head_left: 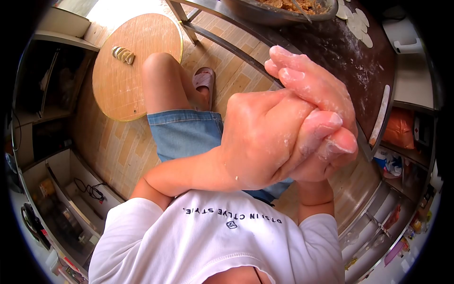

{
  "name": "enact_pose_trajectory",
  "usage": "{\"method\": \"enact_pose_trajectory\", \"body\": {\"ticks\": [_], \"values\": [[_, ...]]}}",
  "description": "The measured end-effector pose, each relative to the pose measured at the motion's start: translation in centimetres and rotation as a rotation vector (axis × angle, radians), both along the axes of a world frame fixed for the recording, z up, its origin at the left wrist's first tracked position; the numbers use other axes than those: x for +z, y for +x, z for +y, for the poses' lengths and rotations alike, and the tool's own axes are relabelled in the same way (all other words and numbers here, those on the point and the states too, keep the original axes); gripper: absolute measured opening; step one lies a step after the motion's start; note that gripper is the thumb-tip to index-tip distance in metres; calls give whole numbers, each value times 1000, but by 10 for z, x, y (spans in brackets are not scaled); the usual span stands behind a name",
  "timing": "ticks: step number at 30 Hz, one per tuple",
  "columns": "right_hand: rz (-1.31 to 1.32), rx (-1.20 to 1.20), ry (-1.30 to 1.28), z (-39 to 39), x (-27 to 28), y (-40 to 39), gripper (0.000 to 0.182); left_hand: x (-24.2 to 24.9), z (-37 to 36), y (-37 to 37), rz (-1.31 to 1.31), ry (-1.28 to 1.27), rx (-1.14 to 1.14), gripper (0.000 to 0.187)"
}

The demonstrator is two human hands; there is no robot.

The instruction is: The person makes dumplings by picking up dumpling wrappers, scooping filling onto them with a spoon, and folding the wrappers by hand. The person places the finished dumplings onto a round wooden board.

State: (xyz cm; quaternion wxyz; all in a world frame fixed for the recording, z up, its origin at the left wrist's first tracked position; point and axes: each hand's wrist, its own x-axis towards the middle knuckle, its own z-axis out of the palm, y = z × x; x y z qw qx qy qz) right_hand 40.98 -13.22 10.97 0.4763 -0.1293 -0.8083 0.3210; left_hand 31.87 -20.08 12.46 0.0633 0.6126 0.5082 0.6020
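Observation:
My left hand (262, 137) and my right hand (326, 87) are pressed together, raised above my lap. The left is closed, its knuckles toward the left side of the view. My right hand curls over and against it, with several fingertips pointing up. Whitish flour dusts the skin of both hands. Whatever lies between the palms, if anything, is hidden. Beyond the hands, a metal bowl (265, 16) of brownish filling (295, 5) stands on a dark table (340, 64). Several flat round dough wrappers (357, 26) lie to the right of the bowl.
A floury rolling pin (379, 115) lies along the table's right edge. At left, a round wooden board (151, 42) carries a row of several dumplings (124, 55). Open cabinets (61, 80) line the left side. Shelves with bags (399, 130) stand at right.

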Motion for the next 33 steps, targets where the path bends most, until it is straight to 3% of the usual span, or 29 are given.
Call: {"method": "enact_pose_trajectory", "body": {"ticks": [7, 10, 11, 14, 17, 21, 25, 27, 31, 33], "values": [[43, 23, -60, 5, -7, -3, 59, -10, 4, -3, -49, -40, -4, 12], [41, 88, -316, 24, -27, -14, 58, -35, 24, -15, -613, -428, -249, 32], [-3, 125, -476, 29, -32, -14, 67, -42, 32, -22, -813, -519, -377, 37], [-22, 93, -532, 26, -30, -16, 89, -41, 29, -23, -953, -548, -391, 54], [-169, -37, -341, 29, -26, -13, 102, -36, 30, -19, -1140, -491, -385, 69], [-452, -217, 357, 40, -14, -1, 88, -30, 20, -24, -1009, -566, -437, 73], [-657, -344, 611, 34, 10, 4, 80, -36, 14, -29, -814, -573, -442, 61], [-738, -331, 610, 31, 23, 5, 83, -31, 12, -35, -673, -516, -471, 52], [-705, -288, 475, 30, 30, 9, 100, -18, 8, -37, -760, -542, -562, 52], [-643, -264, 434, 29, 32, 11, 93, -17, 7, -33, -776, -496, -545, 54]]}}
